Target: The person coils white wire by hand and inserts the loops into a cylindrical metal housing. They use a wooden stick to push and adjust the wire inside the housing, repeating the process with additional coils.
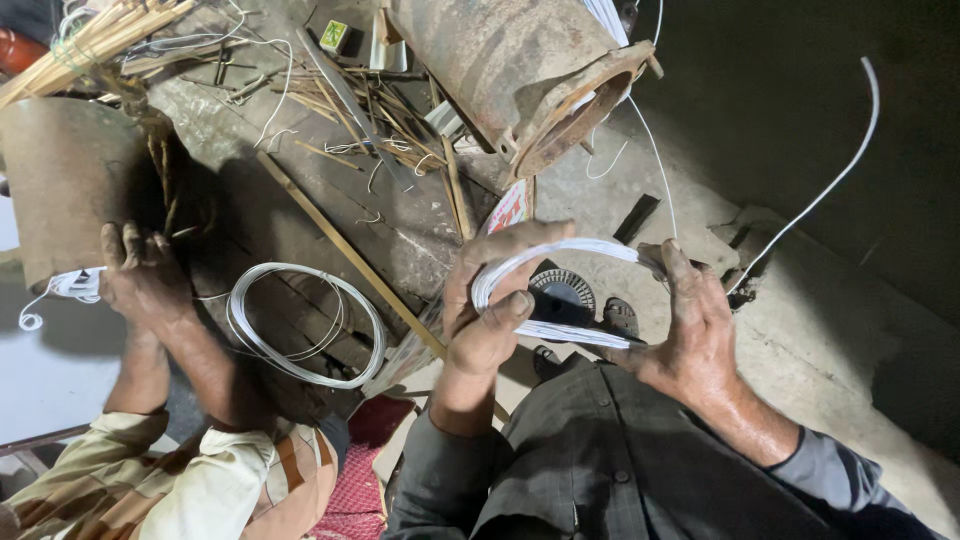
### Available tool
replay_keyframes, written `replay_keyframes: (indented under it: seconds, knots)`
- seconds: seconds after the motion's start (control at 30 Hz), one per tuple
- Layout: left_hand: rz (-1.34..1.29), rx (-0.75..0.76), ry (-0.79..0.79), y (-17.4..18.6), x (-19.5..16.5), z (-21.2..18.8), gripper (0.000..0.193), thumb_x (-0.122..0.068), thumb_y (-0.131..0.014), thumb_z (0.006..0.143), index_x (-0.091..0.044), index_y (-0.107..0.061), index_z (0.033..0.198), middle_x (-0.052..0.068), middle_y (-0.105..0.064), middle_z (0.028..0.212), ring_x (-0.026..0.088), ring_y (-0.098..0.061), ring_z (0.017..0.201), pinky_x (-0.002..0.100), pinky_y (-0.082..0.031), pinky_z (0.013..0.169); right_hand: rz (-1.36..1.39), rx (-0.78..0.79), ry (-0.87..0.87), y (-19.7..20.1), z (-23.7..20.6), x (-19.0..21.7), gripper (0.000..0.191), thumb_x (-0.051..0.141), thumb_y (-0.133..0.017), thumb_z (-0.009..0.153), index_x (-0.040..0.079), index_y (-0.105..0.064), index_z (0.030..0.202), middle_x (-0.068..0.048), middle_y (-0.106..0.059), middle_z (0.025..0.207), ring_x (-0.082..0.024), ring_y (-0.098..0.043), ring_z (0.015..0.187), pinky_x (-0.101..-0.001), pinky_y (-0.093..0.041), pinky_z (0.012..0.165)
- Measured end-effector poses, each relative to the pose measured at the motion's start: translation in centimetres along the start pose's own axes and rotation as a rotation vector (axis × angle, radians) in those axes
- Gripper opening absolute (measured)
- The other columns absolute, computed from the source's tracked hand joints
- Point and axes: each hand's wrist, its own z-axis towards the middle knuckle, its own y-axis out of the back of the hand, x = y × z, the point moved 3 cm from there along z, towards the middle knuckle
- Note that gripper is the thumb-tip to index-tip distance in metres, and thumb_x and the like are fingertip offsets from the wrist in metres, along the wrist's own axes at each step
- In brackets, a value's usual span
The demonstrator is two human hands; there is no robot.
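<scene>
A small coil of white wire (pixel 560 262) is held in front of my chest. My left hand (pixel 492 300) grips its left side, thumb across the loops. My right hand (pixel 692 330) presses against the coil's right side, fingers spread upward. A loose white wire tail (pixel 840 170) runs up and right from the coil. Below the coil lie a round ribbed disc (pixel 562 292) and my sandalled foot (pixel 620 316).
A co-worker's hand (pixel 145 280) at the left holds white wire beside a rusty drum (pixel 60 170). A larger white wire coil (pixel 305 325) lies on the workbench. A rusty cylinder (pixel 520 70) with a flange, bamboo sticks (pixel 90 40) and a long stick (pixel 350 255) are scattered about.
</scene>
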Motion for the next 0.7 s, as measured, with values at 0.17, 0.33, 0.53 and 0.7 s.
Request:
replay_keyframes:
  seconds: [0.17,0.33,0.53,0.7]
  knots:
    - [0.089,0.03,-0.1,0.1,0.0,0.1,0.03,-0.028,-0.073,0.103,-0.005,-0.064,0.121,0.012,-0.066,0.111,0.027,-0.065,0.115,0.053,-0.041,0.117,0.072,-0.016,-0.022,-0.2,-0.2,-0.4,0.132,0.019,-0.099,0.046,0.001,-0.027,0.156,-0.022,-0.064,0.128,-0.035,-0.063,0.105,-0.0462,-0.056,0.089]
    - [-0.012,-0.154,-0.098,-0.1,1.6,0.3,0.026,-0.03,-0.066,0.107,-0.006,-0.059,0.103,0.009,-0.059,0.096,0.025,-0.06,0.095,0.053,-0.047,0.11,0.124,-0.05,-0.019,-0.1,0.0,-2.2,0.122,0.016,-0.098,0.048,0.002,-0.035,0.152,-0.019,-0.068,0.124,-0.032,-0.065,0.105,-0.044,-0.056,0.09]
    - [-0.116,-0.301,-0.144,-0.1,4.0,1.4,0.037,-0.039,-0.061,0.11,-0.008,-0.055,0.092,0.009,-0.054,0.082,0.025,-0.058,0.08,0.051,-0.053,0.09,0.201,-0.098,0.083,0.0,1.3,-4.8,0.106,0.018,-0.101,0.06,0.006,-0.043,0.148,-0.015,-0.069,0.125,-0.027,-0.068,0.108,-0.0393,-0.058,0.09]
    - [0.062,-0.224,-0.15,-0.6,4.3,3.0,0.043,-0.044,-0.065,0.107,-0.004,-0.058,0.094,0.01,-0.059,0.084,0.026,-0.062,0.085,0.049,-0.053,0.093,0.096,0.201,0.05,-0.1,1.8,-7.1,0.124,0.035,-0.099,0.048,-0.006,-0.037,0.148,-0.023,-0.062,0.131,-0.039,-0.061,0.11,-0.0491,-0.055,0.089]
